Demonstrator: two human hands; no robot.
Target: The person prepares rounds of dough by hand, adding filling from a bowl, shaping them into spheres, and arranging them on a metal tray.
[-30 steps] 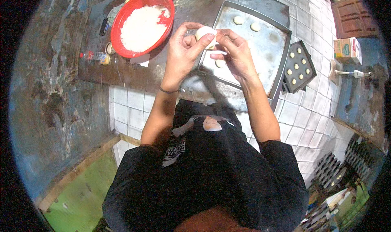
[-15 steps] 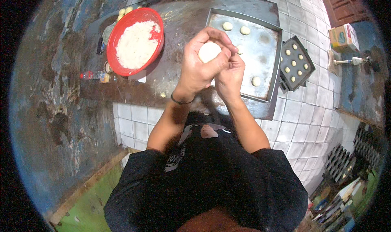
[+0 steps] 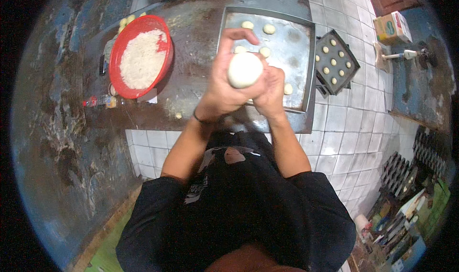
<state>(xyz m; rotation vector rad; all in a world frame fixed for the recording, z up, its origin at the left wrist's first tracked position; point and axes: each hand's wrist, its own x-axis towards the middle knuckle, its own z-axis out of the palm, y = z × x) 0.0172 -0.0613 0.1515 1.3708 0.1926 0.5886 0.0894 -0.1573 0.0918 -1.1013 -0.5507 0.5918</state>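
Observation:
A smooth white dough ball (image 3: pixel 245 69) bulges up from between my two hands. My left hand (image 3: pixel 224 88) is wrapped round it, index finger curled above it. My right hand (image 3: pixel 271 92) is closed beside and beneath my left hand, against the same dough, its fingers partly hidden. Both are over the near part of a large metal tray (image 3: pixel 299 38), which carries several small pale dough rounds (image 3: pixel 268 28). At the left, a red bowl (image 3: pixel 118 57) holds white flour-like crumbly stuff (image 3: pixel 141 59).
A dark tray with dough rounds (image 3: pixel 337 62) sits at the right. Pale balls (image 3: pixel 125 23), bottles (image 3: pixel 98 101) and a dark small object (image 3: pixel 103 65) are around the bowl on the worn worktable (image 3: pixel 191 42). A carton (image 3: pixel 392 27) and stacked metal racks (image 3: pixel 425 147) are further right.
My hands have come together from a looser pinching hold into a clasp, then shifted slightly down. The dough now stands out as a larger, rounder bulge above my left hand.

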